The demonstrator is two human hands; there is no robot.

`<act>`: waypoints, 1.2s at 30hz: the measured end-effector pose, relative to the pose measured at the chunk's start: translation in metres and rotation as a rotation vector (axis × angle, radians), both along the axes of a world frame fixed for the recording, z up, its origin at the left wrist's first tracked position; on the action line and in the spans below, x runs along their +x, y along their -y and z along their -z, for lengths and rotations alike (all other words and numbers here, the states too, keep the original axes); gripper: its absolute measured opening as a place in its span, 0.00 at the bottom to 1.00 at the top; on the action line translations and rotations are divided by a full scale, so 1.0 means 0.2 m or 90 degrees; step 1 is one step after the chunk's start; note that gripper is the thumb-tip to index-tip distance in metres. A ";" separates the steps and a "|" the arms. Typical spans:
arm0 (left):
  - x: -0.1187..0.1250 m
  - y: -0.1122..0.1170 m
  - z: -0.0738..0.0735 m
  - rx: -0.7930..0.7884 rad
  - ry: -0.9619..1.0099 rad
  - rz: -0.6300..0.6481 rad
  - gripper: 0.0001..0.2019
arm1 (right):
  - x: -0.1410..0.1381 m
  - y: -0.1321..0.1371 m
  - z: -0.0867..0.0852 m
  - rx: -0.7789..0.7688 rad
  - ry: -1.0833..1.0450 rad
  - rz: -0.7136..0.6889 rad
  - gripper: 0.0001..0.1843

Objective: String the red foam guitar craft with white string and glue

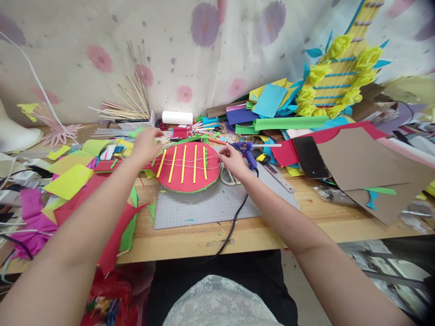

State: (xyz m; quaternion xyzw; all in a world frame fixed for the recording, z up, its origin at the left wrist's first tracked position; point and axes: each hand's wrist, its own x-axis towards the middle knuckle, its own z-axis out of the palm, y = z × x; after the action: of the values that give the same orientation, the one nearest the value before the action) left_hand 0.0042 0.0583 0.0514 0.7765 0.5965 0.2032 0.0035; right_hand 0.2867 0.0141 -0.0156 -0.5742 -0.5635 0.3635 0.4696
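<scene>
A red paper guitar (176,179) with a green edge lies on the grey cutting mat (180,213), its neck pointing left. Yellow strips and a short row of green beads cross its body. White string (190,161) runs lengthwise over them. At the guitar's right end, my right hand (233,159) pinches the string between thumb and finger. My left hand (147,146) is above the neck with fingers curled together; what they hold, if anything, is not clear. Close to my right hand are a purple glue gun (249,156) and scissors (228,175).
Coloured paper scraps (70,181) cover the left side. A phone (311,157) rests on brown sheets (363,158) at right. A yellow paper guitar (335,81) with flowers leans behind. The glue gun's black cord (234,222) crosses the mat and front edge. Sticks (125,111) stand at the back.
</scene>
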 end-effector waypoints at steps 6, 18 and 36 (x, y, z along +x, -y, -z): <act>0.41 0.16 0.12 -0.204 0.140 0.293 0.13 | -0.02 -0.01 -0.05 0.119 0.032 -0.037 0.02; 0.41 0.16 0.15 -0.173 0.216 0.242 0.10 | -0.07 -0.02 -0.07 0.043 0.148 -0.053 0.02; 0.52 0.13 0.06 -0.187 0.248 0.238 0.14 | -0.07 -0.01 -0.10 0.191 0.097 -0.154 0.03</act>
State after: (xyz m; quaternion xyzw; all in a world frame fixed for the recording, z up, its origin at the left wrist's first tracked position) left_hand 0.1078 0.0322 0.0398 0.8102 0.4545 0.2560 0.2672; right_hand 0.2718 0.0171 0.0046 -0.4518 -0.7101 0.2844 0.4591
